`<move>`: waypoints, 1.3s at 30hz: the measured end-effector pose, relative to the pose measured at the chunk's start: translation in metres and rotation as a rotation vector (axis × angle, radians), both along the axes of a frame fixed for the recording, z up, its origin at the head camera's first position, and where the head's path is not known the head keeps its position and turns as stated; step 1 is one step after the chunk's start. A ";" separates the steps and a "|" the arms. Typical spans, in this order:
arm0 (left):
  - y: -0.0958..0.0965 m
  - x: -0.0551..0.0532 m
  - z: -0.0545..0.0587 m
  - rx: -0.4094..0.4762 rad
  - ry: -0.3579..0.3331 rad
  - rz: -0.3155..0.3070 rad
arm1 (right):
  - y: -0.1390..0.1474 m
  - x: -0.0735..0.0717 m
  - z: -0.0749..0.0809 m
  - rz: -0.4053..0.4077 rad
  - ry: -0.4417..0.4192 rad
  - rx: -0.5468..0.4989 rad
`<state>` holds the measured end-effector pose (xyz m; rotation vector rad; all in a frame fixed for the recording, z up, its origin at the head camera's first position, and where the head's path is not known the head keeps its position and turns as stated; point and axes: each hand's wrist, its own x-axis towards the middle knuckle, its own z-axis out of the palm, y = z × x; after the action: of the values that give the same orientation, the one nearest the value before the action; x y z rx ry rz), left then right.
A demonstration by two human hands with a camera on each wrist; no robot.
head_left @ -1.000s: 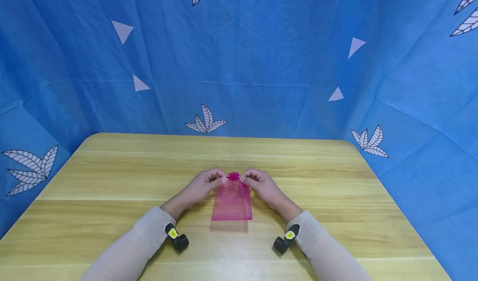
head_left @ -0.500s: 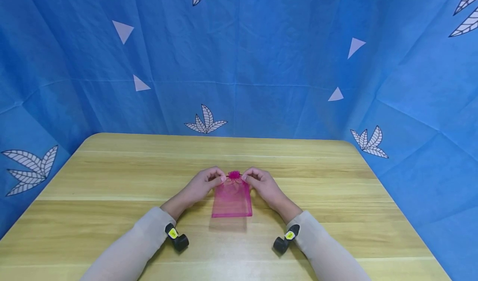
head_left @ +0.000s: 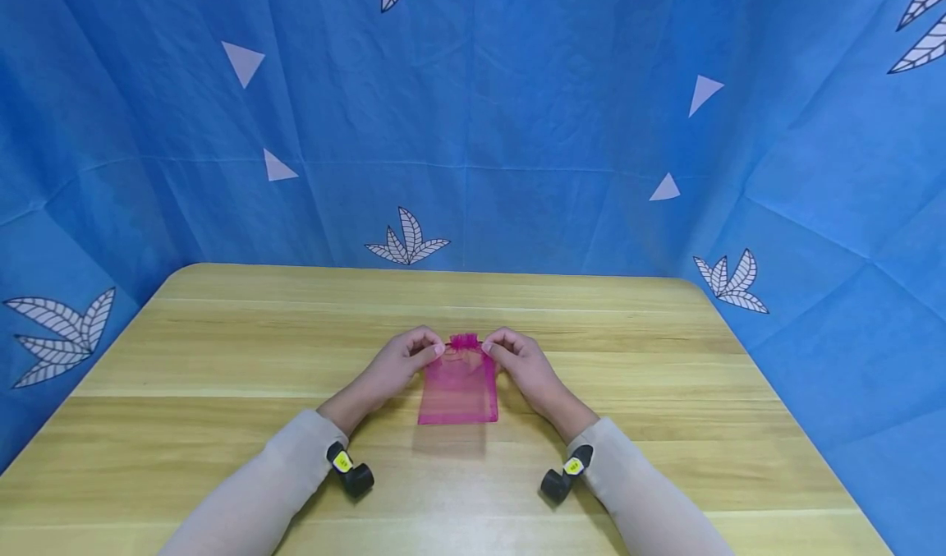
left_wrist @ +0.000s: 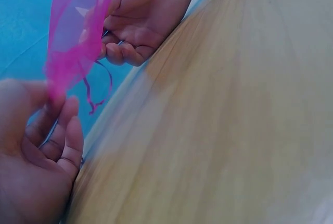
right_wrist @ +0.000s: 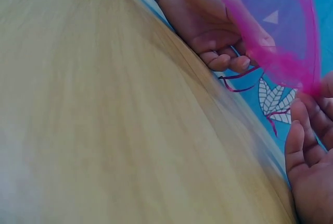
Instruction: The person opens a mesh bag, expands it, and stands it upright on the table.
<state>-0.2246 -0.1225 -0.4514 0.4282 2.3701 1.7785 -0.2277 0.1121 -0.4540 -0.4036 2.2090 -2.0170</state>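
A sheer magenta drawstring pouch (head_left: 460,392) is held up just above the table, its gathered mouth (head_left: 464,341) pointing away from me. My left hand (head_left: 402,365) pinches the left side of the neck between thumb and forefinger. On the opposite side, my right hand (head_left: 523,367) pinches the neck the same way. Thin magenta drawstring (left_wrist: 111,81) ends dangle below the neck in the left wrist view. The see-through cloth (right_wrist: 276,15) shows nothing inside in the right wrist view.
The wooden table (head_left: 222,351) spreads around both hands, with rounded far corners. A blue curtain (head_left: 517,112) with white leaves and triangles hangs behind and beside it. Small black cameras (head_left: 358,479) are strapped at both cuffs.
Both hands have drawn slightly apart and a little away from me. The pouch's gathered mouth has spread wider, and its bottom edge has risen in view.
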 end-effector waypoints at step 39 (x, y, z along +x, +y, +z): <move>0.001 0.001 -0.002 -0.117 0.097 0.000 | 0.002 -0.001 -0.004 0.051 0.058 0.093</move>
<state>-0.2233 -0.1218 -0.4539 0.5101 2.5238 1.6433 -0.2291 0.1138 -0.4578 -0.5083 2.2909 -1.8923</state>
